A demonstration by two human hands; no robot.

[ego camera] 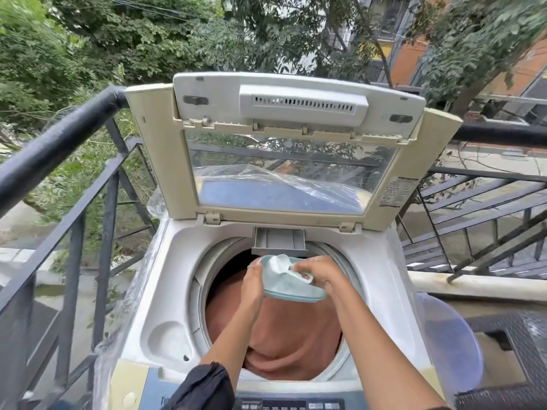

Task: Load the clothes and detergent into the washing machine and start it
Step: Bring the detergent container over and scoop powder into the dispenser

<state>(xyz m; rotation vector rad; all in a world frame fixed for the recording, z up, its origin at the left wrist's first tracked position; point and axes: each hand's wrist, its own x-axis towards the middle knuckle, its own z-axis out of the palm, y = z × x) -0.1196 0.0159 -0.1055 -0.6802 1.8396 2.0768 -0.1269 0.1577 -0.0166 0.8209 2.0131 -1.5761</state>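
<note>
A white top-loading washing machine (367,279) stands in front of me with its lid (284,119) raised. Salmon-pink clothes (296,329) fill the drum. Over the drum, my left hand (251,279) grips a pale blue detergent container (288,287) holding white powder, tilted. My right hand (318,270) pinches a small white scoop (306,276) inside it. Just behind the hands, a grey detergent drawer (278,241) is pulled open at the drum's back rim.
The control panel (290,405) runs along the machine's near edge. Clear plastic wrap (142,279) covers the machine's sides. Black metal railings (74,214) stand left and behind. A bluish plastic tub (450,344) sits to the right, beside a dark wicker surface (521,344).
</note>
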